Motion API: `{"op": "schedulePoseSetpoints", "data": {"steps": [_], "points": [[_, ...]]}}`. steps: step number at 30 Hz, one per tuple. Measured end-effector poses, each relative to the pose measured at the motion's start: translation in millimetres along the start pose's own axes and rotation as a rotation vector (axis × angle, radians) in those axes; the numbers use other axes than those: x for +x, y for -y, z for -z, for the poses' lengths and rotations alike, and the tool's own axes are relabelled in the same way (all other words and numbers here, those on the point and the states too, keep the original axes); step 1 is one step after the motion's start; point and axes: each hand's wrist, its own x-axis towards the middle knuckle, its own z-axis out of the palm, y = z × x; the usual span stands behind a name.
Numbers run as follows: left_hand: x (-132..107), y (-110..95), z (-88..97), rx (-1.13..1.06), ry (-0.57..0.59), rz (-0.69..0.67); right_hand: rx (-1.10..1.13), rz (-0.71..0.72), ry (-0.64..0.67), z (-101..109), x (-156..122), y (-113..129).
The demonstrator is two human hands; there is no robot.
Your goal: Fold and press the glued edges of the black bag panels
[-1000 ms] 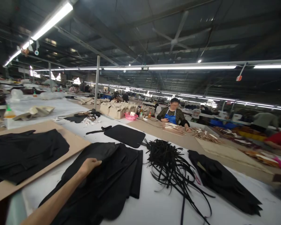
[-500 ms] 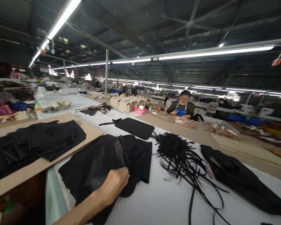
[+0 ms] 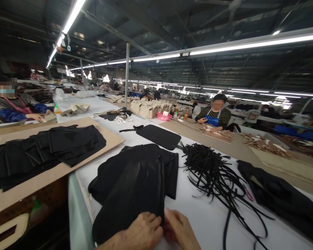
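Note:
My left hand [image 3: 144, 229] is closed on the near edge of a black leather piece [image 3: 133, 194], its fingers curled over the right corner. My right hand [image 3: 181, 227] meets it there, fingers bent in at the same corner; its fingertips are partly hidden. The piece lies sloping over a stack of similar black pieces [image 3: 171, 173] on the white tabletop [image 3: 198, 218]. Right of the stack is a tangled heap of thin black straps [image 3: 208, 159]. Behind it lies a flat black panel with rounded corners [image 3: 159, 136].
At left, a tan board [image 3: 112, 140] bears more black leather pieces [image 3: 67, 142]. Another black stack [image 3: 276, 198] lies at right. Beyond are a pink basket [image 3: 164, 117], beige pieces [image 3: 151, 108] and a co-worker [image 3: 215, 113]. A second person [image 3: 18, 104] sits at left.
My left hand has moved nearer and right, drawing the leather piece's edge toward me. My right hand has come into view beside it. The view has shifted left.

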Motion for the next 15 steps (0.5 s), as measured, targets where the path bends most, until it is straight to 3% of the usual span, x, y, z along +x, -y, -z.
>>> {"op": "schedulePoseSetpoints", "data": {"steps": [2,4,7,10,12,15], "points": [[-1.4,-2.6,0.4,-0.070,-0.006,0.001,-0.125,-0.013,-0.035,-8.5,13.5,4.1],[-6.3,9.6,9.3,-0.203,-0.057,0.148,-0.245,0.006,-0.084,-12.1,19.1,5.4],[-19.0,57.9,25.2,-0.285,-0.169,0.590,-0.260,0.035,-0.074,-8.0,16.3,6.7],[-33.8,117.1,25.3,-0.228,-0.161,0.829,-0.266,0.123,-0.103,6.3,3.9,9.7],[-41.9,144.8,16.8,-0.212,-0.115,0.897,-0.275,0.153,-0.171,21.0,-8.6,10.7],[-48.5,162.5,5.5,-0.215,-0.056,0.911,-0.174,0.081,-0.242,47.9,-33.8,6.3]]}}
